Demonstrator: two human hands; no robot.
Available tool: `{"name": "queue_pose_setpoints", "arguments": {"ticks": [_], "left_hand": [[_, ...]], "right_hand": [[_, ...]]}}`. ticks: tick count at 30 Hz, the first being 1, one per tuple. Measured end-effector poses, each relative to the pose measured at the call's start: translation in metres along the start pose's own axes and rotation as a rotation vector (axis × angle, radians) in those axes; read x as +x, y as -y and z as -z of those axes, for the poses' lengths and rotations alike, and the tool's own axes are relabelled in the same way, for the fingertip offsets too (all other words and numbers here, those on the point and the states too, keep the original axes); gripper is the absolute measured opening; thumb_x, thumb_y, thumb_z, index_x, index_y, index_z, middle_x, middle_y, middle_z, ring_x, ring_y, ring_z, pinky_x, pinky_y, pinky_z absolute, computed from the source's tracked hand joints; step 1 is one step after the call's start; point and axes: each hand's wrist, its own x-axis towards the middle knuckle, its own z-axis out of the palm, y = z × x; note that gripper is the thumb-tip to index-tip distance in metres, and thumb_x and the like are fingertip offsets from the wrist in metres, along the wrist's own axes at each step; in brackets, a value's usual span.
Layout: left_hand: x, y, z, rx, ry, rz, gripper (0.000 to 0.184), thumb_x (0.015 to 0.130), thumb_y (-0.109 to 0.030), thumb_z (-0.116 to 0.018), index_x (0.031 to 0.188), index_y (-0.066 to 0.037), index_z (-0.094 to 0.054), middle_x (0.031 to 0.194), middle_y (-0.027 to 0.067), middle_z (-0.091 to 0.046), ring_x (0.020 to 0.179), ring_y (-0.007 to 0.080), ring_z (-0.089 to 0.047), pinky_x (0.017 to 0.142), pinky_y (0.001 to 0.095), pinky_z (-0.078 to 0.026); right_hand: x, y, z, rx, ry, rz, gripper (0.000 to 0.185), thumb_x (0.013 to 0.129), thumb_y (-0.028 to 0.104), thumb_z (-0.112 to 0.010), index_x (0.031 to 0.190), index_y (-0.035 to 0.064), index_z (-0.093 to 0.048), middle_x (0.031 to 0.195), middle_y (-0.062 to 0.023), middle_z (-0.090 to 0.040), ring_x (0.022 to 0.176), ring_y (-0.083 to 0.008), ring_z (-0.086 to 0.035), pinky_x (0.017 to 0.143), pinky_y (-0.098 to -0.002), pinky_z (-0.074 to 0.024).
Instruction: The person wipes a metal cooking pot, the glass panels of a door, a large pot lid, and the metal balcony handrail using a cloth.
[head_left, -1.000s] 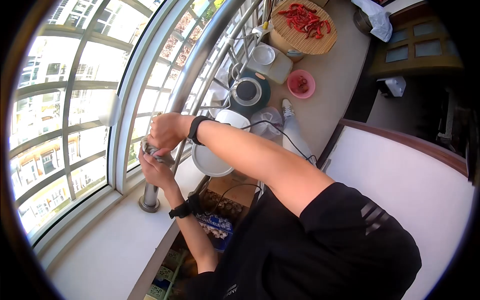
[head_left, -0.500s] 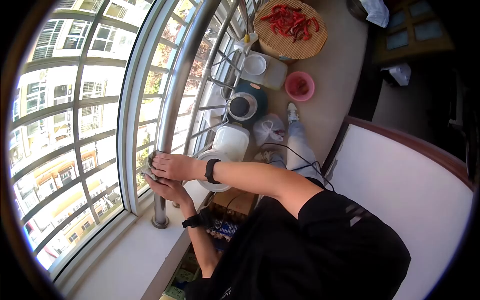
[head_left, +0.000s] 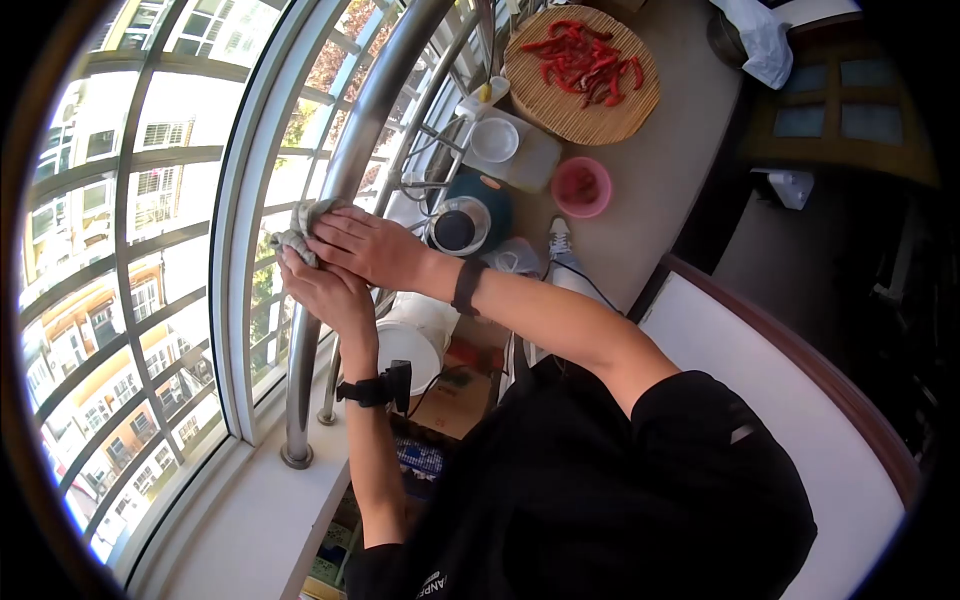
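A crumpled grey-green cloth (head_left: 296, 236) is wrapped against the thick metal handrail (head_left: 345, 160) beside the window. My right hand (head_left: 368, 245) is closed over the cloth and the rail from the inner side, fingers pointing left. Just below it, my left hand (head_left: 328, 295) grips the lower part of the same cloth, its fingers curled round the rail. The two hands touch each other, and part of the cloth is hidden beneath them. A dark band sits on each wrist.
Window bars (head_left: 125, 250) run along the left, above a white sill (head_left: 215, 525). On the floor ahead are a woven tray (head_left: 530, 85) of red chillies (head_left: 590, 65), a pink basin (head_left: 581, 187) and a white-lidded bucket (head_left: 408, 355). A dark-red-edged low wall (head_left: 780, 360) stands right.
Both hands and the cloth have slid up along the handrail, away from its base. The camera view has shifted a little.
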Motion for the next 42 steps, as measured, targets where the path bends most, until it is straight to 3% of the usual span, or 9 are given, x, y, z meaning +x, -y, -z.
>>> {"name": "queue_pose_setpoints", "arguments": {"ticks": [7,14,21,26,28,32,36,39,42], "left_hand": [[0.086,-0.077,-0.045,-0.053,0.055,-0.007,0.049,0.092,-0.017,-0.053,0.136,0.001,-0.044,0.123,0.0258,-0.053,0.112,0.0430,-0.053,0.097,0.0498,-0.041],[0.096,-0.087,-0.061,-0.038,-0.024,0.123,0.044,0.090,-0.022,-0.045,0.130,-0.003,-0.052,0.114,0.0207,-0.062,0.091,0.0389,-0.066,0.073,0.0455,-0.053],[0.095,-0.089,-0.068,0.043,-0.040,0.236,0.044,0.092,-0.032,-0.043,0.127,-0.007,-0.054,0.109,0.0171,-0.067,0.086,0.0373,-0.067,0.073,0.0470,-0.050],[0.089,-0.081,-0.075,0.043,-0.090,0.298,0.042,0.090,-0.031,-0.050,0.125,-0.009,-0.059,0.104,0.0146,-0.069,0.085,0.0340,-0.068,0.072,0.0432,-0.052],[0.081,-0.054,-0.091,-0.001,-0.118,0.269,0.043,0.092,-0.036,-0.051,0.126,-0.010,-0.060,0.108,0.0128,-0.070,0.086,0.0311,-0.069,0.073,0.0420,-0.053],[0.084,-0.058,-0.080,0.051,-0.058,0.293,0.044,0.094,-0.040,-0.050,0.129,-0.015,-0.060,0.112,0.0078,-0.071,0.092,0.0302,-0.069,0.078,0.0403,-0.052],[0.078,-0.035,-0.093,-0.043,-0.069,0.293,0.043,0.095,-0.038,-0.050,0.129,-0.012,-0.060,0.113,0.0094,-0.070,0.097,0.0268,-0.068,0.082,0.0372,-0.052],[0.078,0.002,-0.131,-0.068,-0.267,0.189,0.046,0.094,-0.040,-0.050,0.073,-0.001,-0.063,0.062,0.0095,-0.060,0.050,0.0222,-0.053,0.046,0.0359,-0.039],[0.077,0.019,-0.137,-0.082,-0.322,0.088,0.044,0.091,-0.042,-0.056,0.071,-0.004,-0.061,0.060,0.0067,-0.061,0.045,0.0191,-0.050,0.042,0.0337,-0.035]], "right_hand": [[0.024,-0.090,0.059,-0.073,-0.062,-0.056,0.043,0.088,0.018,-0.060,0.129,0.0051,-0.056,0.128,-0.0114,-0.057,0.124,-0.0286,-0.053,0.114,-0.0440,-0.0383],[0.051,-0.116,0.069,-0.081,-0.034,-0.010,0.041,0.083,0.023,-0.062,0.117,0.0012,-0.058,0.116,-0.0140,-0.061,0.119,-0.0302,-0.054,0.112,-0.0426,-0.0384],[0.094,-0.135,0.080,-0.211,0.449,0.036,0.035,0.079,0.030,-0.067,0.104,0.0053,-0.069,0.095,-0.0068,-0.072,0.095,-0.0232,-0.066,0.093,-0.0321,-0.0426],[0.124,-0.138,0.090,-0.196,0.852,-0.032,0.031,0.074,0.037,-0.071,0.096,0.0155,-0.073,0.094,-0.0028,-0.073,0.097,-0.0192,-0.066,0.092,-0.0320,-0.0406],[0.110,-0.138,0.085,-0.237,0.760,0.016,0.031,0.076,0.038,-0.069,0.096,0.0143,-0.073,0.098,-0.0029,-0.072,0.101,-0.0197,-0.064,0.094,-0.0337,-0.0402],[0.060,-0.129,0.066,-0.465,0.173,0.100,0.048,0.086,0.042,-0.057,0.114,0.0052,-0.068,0.120,-0.0132,-0.067,0.116,-0.0280,-0.059,0.112,-0.0451,-0.0292],[0.094,-0.117,0.091,-0.428,0.707,0.130,0.036,0.085,0.036,-0.059,0.107,0.0103,-0.072,0.105,-0.0054,-0.072,0.105,-0.0246,-0.064,0.100,-0.0421,-0.0382],[0.107,-0.137,0.040,-0.181,0.877,-0.039,0.023,0.083,0.034,-0.063,0.091,0.0167,-0.075,0.086,0.0028,-0.072,0.087,-0.0189,-0.068,0.091,-0.0414,-0.0431],[0.101,-0.140,0.024,-0.090,0.901,-0.071,0.023,0.083,0.034,-0.063,0.094,0.0168,-0.073,0.089,0.0030,-0.071,0.090,-0.0185,-0.066,0.092,-0.0406,-0.0429]]}}
